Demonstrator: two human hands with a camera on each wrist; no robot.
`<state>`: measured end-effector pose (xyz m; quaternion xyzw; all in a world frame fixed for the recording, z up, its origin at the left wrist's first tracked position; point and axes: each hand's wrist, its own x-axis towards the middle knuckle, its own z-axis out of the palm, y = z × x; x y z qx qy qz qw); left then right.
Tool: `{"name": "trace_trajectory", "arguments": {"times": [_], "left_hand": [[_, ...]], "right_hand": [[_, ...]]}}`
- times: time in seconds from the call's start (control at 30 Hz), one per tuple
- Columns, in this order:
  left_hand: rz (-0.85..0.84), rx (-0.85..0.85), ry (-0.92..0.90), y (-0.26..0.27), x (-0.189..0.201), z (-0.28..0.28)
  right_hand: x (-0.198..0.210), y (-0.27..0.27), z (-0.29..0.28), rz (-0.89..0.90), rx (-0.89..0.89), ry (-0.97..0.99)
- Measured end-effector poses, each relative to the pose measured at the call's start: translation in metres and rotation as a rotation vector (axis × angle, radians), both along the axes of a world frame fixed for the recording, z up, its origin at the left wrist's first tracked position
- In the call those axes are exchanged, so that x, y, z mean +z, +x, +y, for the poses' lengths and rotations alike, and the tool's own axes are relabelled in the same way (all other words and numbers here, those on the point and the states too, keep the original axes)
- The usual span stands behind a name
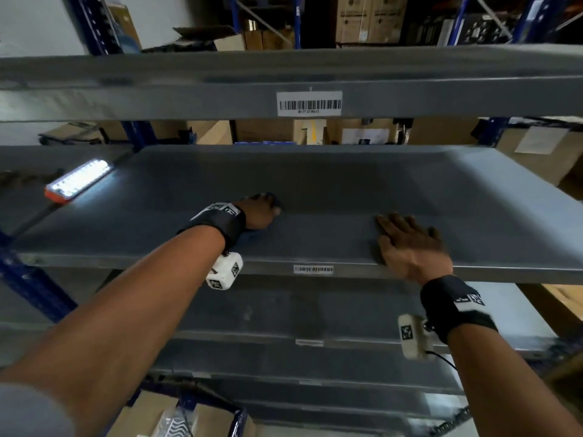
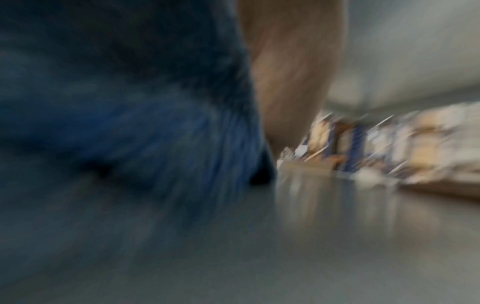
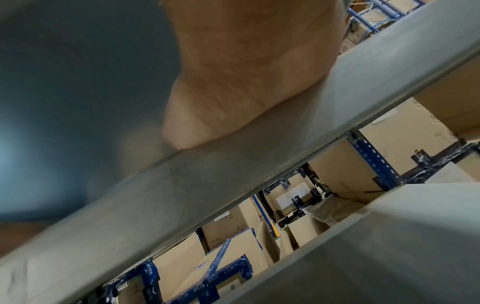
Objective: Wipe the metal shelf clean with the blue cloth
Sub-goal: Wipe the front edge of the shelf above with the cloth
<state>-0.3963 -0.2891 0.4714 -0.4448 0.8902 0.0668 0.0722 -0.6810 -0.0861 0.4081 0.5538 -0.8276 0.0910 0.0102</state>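
The grey metal shelf (image 1: 347,184) runs across the middle of the head view. My left hand (image 1: 260,212) lies on it left of centre, fingers curled over the bunched blue cloth (image 1: 252,237), most of which is hidden beneath the hand. In the blurred left wrist view, the blue cloth (image 2: 130,123) fills the left side, next to a finger or thumb (image 2: 291,72), on the shelf surface (image 2: 337,236). My right hand (image 1: 410,244) rests flat on the shelf's front edge, fingers spread. In the right wrist view, the palm (image 3: 246,72) presses against the shelf lip (image 3: 207,185).
A lit lamp with an orange end (image 1: 79,181) lies at the shelf's left end. An upper shelf (image 1: 189,99) with a barcode label (image 1: 309,104) hangs close above. Lower shelves (image 1: 315,310) sit below. Cardboard boxes (image 1: 262,130) and blue uprights (image 1: 135,134) stand behind.
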Motion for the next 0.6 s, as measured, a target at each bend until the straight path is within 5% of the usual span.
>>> {"name": "trace_trajectory", "arguments": {"times": [0.17,0.4,0.6], "left_hand": [[-0.122,-0.208,0.092,-0.022,-0.005,0.026],[-0.157,0.141,0.093,-0.021,0.019,-0.028],[-0.19,0.006,0.028,-0.098,0.022,0.001]], "right_hand": [[0.006,0.0,0.001,-0.007,0.017,0.03],[0.005,-0.003,-0.002,-0.039,0.0,0.043],[0.003,-0.007,-0.008,-0.043,-0.004,0.05]]}}
